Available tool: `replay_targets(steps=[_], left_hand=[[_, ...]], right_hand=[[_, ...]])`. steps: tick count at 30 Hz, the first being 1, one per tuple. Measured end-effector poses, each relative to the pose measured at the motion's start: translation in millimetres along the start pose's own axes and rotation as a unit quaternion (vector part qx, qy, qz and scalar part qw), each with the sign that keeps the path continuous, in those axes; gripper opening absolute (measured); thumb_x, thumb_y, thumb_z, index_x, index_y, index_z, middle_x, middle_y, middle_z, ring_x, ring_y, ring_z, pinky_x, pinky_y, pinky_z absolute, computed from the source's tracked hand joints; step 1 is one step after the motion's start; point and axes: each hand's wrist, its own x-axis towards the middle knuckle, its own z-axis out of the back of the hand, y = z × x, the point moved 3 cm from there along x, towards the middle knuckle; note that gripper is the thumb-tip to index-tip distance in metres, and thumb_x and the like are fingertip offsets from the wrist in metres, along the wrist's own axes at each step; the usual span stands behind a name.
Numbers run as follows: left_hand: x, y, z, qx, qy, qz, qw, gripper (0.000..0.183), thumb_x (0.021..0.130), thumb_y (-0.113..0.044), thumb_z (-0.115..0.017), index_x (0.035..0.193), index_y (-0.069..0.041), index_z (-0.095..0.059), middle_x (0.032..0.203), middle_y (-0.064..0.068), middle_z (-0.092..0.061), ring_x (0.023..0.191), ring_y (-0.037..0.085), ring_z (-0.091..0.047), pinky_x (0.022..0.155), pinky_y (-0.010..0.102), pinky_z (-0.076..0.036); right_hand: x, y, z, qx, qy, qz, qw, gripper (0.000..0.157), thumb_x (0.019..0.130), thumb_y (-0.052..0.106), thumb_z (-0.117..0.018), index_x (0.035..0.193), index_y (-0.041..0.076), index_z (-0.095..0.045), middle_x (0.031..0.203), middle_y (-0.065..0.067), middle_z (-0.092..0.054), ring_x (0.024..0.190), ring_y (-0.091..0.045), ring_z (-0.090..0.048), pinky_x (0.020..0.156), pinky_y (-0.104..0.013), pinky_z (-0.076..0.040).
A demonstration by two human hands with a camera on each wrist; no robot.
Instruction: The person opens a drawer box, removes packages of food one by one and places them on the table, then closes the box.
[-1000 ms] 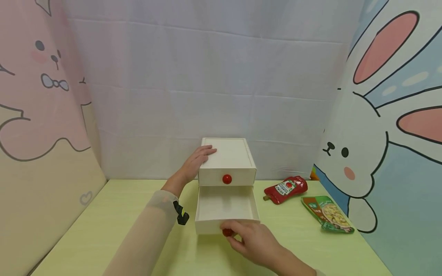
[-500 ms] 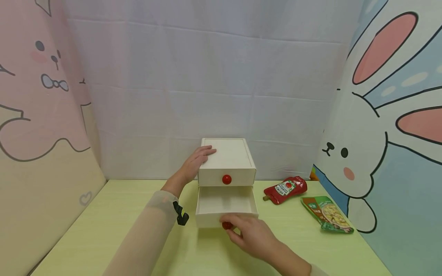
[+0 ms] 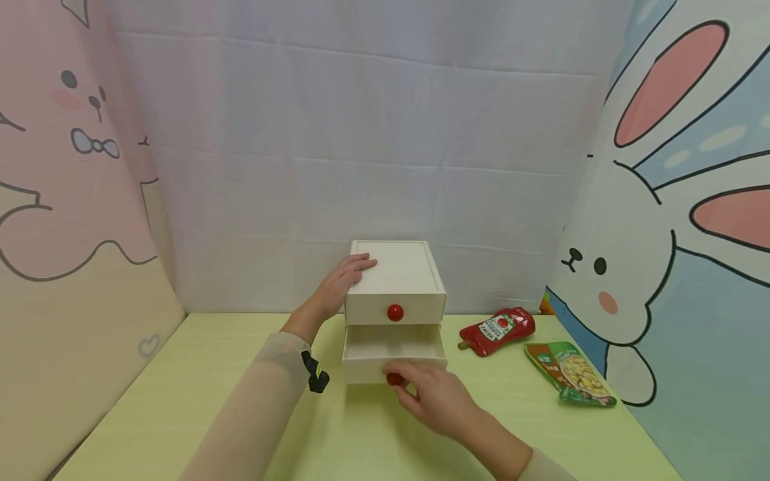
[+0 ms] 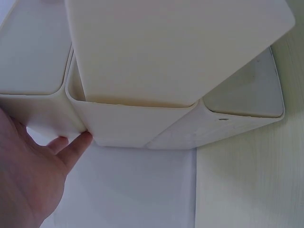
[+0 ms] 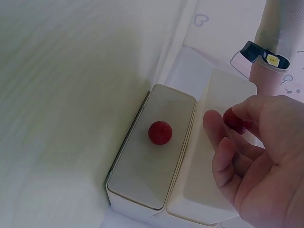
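A small white cabinet with drawers stands at the back of the table. My left hand rests on its upper left edge, fingers fairly straight over the top; the left wrist view shows fingertips touching the side wall. Below the shut top drawer, a white drawer juts partway out; its visible inside holds nothing. My right hand pinches the round red drawer knob on its front. In the right wrist view, another red knob sits on a shut drawer front beside it.
On the table, right of the cabinet, lie a red Heinz pouch and a green and brown food packet. A white curtain hangs behind; a rabbit-print panel rises on the right.
The lower drawer has slid inward, away from me, with my right hand moving along on its knob. My left hand has stayed on the cabinet.
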Motion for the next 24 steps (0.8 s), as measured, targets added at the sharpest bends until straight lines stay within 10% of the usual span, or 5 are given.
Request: replay_targets(steps=[24], left_hand=[[0.5,-1.0,0.5,0.001,0.003,0.004,1.0,0.055,0.115,-0.024,-0.031,0.164,-0.01,-0.053,0.181,0.008,-0.03,0.171,0.036,-0.018,0.135,0.068,-0.015]], right_hand=[[23,-16,-8.2,-0.019,-0.015,-0.016,1.0,0.032,0.102,0.014,-0.076,0.133,0.02,-0.073,0.124,0.001,-0.081,0.096,-0.016,-0.077,0.069,-0.031,-0.061]])
